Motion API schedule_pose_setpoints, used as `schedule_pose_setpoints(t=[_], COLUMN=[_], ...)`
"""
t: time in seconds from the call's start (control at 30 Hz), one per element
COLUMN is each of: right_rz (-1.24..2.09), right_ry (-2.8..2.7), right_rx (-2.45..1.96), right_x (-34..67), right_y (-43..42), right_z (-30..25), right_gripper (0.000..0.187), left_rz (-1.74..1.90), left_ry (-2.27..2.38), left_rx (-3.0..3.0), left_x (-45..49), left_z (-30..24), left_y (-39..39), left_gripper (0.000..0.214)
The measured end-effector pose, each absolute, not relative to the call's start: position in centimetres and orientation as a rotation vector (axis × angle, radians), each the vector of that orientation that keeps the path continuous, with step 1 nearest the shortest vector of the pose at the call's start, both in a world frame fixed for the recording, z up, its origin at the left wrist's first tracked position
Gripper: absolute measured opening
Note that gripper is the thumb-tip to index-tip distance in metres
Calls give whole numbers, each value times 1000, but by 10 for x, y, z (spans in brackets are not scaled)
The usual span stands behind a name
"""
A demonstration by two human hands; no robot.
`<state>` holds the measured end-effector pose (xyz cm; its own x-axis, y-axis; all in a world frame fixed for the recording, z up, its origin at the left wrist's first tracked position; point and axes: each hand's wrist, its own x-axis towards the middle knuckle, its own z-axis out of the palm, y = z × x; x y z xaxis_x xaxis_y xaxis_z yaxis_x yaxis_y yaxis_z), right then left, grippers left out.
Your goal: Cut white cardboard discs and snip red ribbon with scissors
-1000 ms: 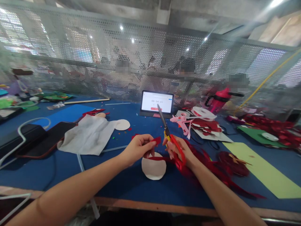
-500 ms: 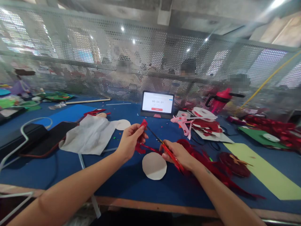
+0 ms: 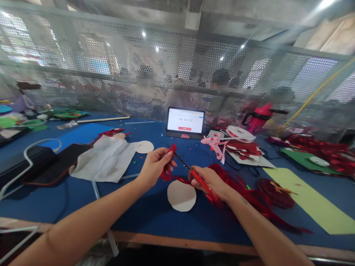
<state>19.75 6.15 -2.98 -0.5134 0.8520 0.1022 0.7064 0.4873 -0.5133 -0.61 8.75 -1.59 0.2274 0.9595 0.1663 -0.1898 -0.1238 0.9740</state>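
My left hand pinches a red ribbon near its end, above the blue table. The ribbon's loose part hangs below the fingers toward my right hand. In my right hand are red-handled scissors, their dark blades pointing up and left. The blade tips meet the ribbon at my left fingertips; whether they are parted is hard to make out. Below, between both hands, lies a pale round disc. More dark red ribbon is heaped beside and under my right forearm.
A tablet showing a timer stands at the back. To its right are a pink glue gun, a ribbon spool and a pink bottle. White cloth and a phone lie left; yellow card lies right.
The scissors' blade tips have moved up and across the ribbon at my left fingertips. The ribbon's end has tilted slightly to the right. Both arms stay almost where they were.
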Motion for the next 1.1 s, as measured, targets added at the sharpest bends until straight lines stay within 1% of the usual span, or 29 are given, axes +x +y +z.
schedule_pose_setpoints(t=[0.53, 0.73, 0.93, 1.03, 1.1], right_rz=[530, 466, 324, 380, 530], right_ry=[-2383, -2404, -2474, -2411, -2295], right_rx=[-1413, -1450, -1481, -1492, -1460], right_x=[198, 198, 201, 199, 197], right_y=[61, 64, 69, 70, 69], right_z=[-21, -24, -31, -32, -33], right_gripper=[37, 36, 34, 34, 37], left_rz=[1143, 1147, 1148, 1132, 1092], left_ry=[882, 881, 867, 866, 862], left_rx=[1302, 1298, 1329, 1357, 1406], left_x=[-9, -9, -8, -8, -7], left_z=[-15, -15, -14, -14, -15], left_y=[90, 91, 90, 90, 89], left_gripper=[29, 27, 27, 27, 26])
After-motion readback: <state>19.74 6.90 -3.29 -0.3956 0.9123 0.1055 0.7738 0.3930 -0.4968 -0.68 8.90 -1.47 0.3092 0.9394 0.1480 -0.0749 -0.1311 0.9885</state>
